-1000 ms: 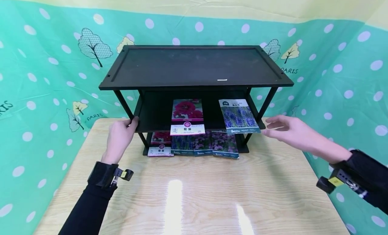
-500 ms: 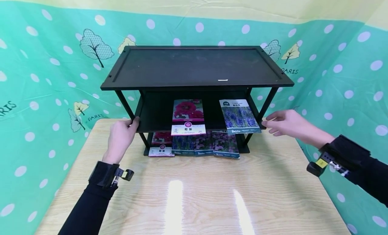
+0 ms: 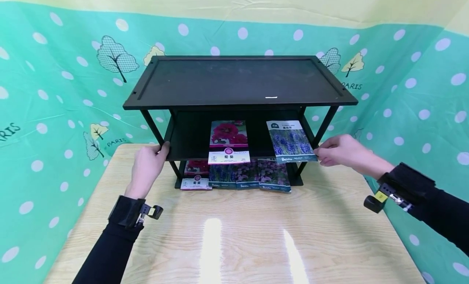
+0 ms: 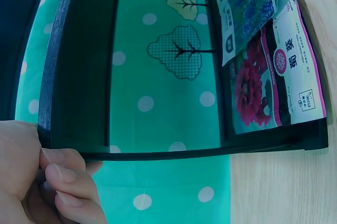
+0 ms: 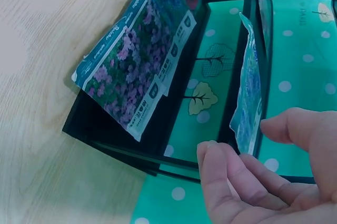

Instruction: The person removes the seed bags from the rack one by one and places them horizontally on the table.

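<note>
My left hand [image 3: 148, 164] grips the left front corner of the middle shelf [image 3: 188, 143] of a black rack, thumb on top and fingers curled below, as the left wrist view shows. On that shelf lies a seed packet with blue-purple flowers [image 3: 289, 141], its front end sticking out over the edge. My right hand [image 3: 338, 151] is at this packet's front right corner, thumb on one side and curled fingers on the other. How firmly it pinches is hard to see. A pink-flowered seed packet [image 3: 229, 141] lies further left on the same shelf.
Several more seed packets [image 3: 272, 176] lean along the bottom shelf, partly under the middle one. The rack's top board [image 3: 234, 80] overhangs both lower shelves. A wooden table [image 3: 249, 251] carries the rack, and a green dotted cloth [image 3: 414, 113] hangs behind and beside it.
My right hand has moved slightly left onto the corner of the blue-purple flower packet, and its thumb and fingers have drawn closer together. The left hand keeps its grip on the shelf corner.
</note>
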`<state>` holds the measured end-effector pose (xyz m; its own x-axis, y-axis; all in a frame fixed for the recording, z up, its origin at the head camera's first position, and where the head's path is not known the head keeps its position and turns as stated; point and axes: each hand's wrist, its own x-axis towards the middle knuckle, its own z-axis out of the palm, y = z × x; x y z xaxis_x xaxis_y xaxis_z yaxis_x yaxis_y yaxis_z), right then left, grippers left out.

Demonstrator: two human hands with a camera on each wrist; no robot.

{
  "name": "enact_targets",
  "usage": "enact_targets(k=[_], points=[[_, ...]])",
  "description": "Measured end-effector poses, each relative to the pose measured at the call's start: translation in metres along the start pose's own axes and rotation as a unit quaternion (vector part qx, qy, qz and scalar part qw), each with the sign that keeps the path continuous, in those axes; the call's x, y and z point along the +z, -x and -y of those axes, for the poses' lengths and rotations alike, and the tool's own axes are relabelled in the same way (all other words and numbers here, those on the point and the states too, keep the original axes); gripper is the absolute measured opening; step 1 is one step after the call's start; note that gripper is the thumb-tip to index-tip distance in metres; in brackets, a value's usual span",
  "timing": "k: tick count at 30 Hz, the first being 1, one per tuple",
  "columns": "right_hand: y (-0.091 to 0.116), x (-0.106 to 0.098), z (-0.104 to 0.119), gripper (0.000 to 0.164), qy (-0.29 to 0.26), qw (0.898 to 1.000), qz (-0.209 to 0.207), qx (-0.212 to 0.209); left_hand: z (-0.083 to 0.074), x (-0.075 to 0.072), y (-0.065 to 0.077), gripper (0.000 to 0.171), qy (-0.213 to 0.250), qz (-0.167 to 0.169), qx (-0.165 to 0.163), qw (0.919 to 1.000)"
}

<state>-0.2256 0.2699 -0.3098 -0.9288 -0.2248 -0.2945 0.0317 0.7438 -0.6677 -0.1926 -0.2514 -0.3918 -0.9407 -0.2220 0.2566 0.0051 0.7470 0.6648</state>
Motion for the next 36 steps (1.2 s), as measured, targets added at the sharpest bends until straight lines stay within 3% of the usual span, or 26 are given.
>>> enact_targets(k=[13,27,36], points=[[-0.0012,0.0028,-0.0038,0.035,-0.057,0.998,0.004,0.001,-0.0021,0.0008,-0.0001,0.059,0.000,0.001,0.005,1.0000],[-0.0041,0.0028,-0.0076,0.034,-0.073,0.997,0.009,0.018,-0.0014,0.0025,-0.0001,0.059,0.000,0.000,0.009,1.0000],[-0.0014,-0.0003,-0.0082,0.039,-0.132,0.989,0.035,0.048,0.0008,0.0017,0.0004,0.060,0.003,0.001,0.006,1.0000]])
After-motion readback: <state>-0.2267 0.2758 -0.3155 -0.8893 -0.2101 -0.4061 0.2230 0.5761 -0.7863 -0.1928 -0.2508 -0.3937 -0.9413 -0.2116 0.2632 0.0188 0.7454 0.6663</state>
